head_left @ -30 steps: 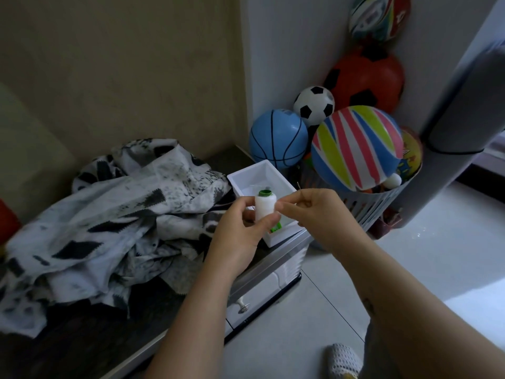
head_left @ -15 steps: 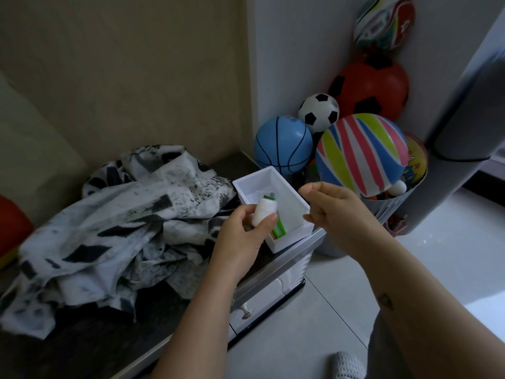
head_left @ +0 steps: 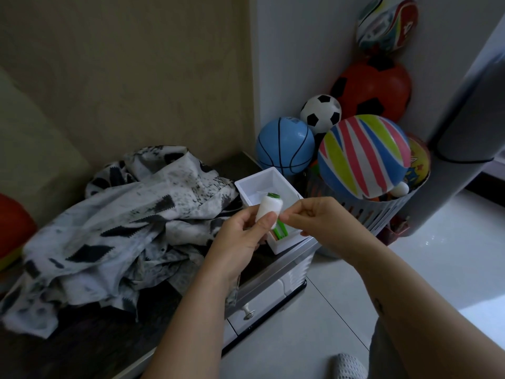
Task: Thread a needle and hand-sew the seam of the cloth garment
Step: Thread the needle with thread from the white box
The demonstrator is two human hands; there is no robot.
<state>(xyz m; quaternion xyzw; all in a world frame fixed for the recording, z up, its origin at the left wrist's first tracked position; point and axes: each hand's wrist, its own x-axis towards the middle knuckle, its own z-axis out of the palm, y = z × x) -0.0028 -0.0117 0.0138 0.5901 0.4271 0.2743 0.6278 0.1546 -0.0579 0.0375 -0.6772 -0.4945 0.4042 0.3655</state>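
My left hand (head_left: 240, 236) holds a white thread spool (head_left: 269, 209) with a green top, tilted, between thumb and fingers above the white box (head_left: 262, 179). My right hand (head_left: 319, 217) is close to the spool's right side with thumb and forefinger pinched together; the thread itself is too thin to make out. The black-and-white cloth garment (head_left: 114, 222) lies crumpled on the dark cabinet top (head_left: 103, 343) to the left. A green item (head_left: 281, 232) lies inside the box. No needle is visible.
A basket (head_left: 382, 214) to the right holds several balls, among them a striped ball (head_left: 363, 157) and a blue ball (head_left: 285, 149). A grey rolled mat (head_left: 475, 113) leans at the right. A drawer knob (head_left: 248, 314) juts from the cabinet front. White tiled floor lies below.
My right hand pulled away from the spool to the right, then came back to it. My left hand tilted the spool and kept it over the box.
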